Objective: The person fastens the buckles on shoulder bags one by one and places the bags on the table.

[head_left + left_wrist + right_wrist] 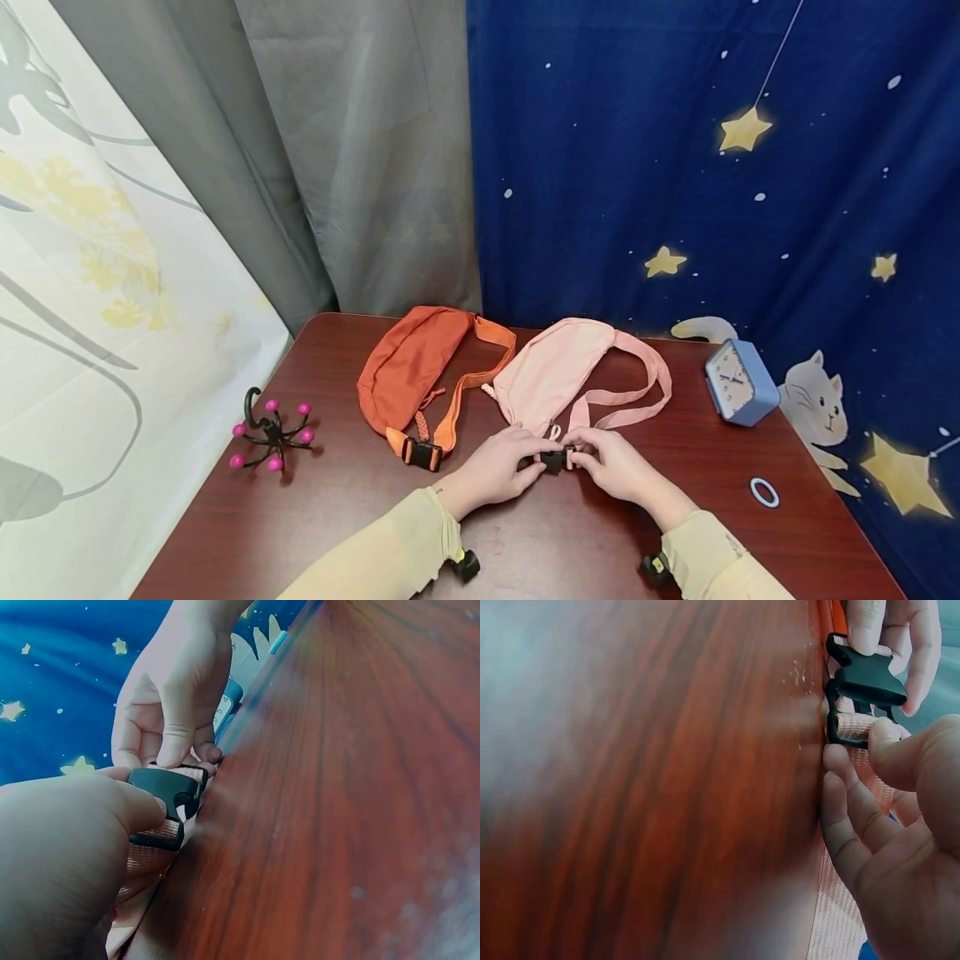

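The pink waist bag lies at the back middle of the table, its strap looping to the right. At its near end is a black side-release buckle on pink webbing, its two halves end to end. My left hand pinches the left half between thumb and fingers. From the other side, my right hand pinches the right half where the webbing threads through, thumb on top. Both wrist views show the buckle close to the tabletop, partly covered by fingers.
Left of the pink bag lies an orange waist bag with a fastened black buckle. A black holder with pink balls stands at far left. On the right are a blue clock and a light-blue ring. Curtains hang behind.
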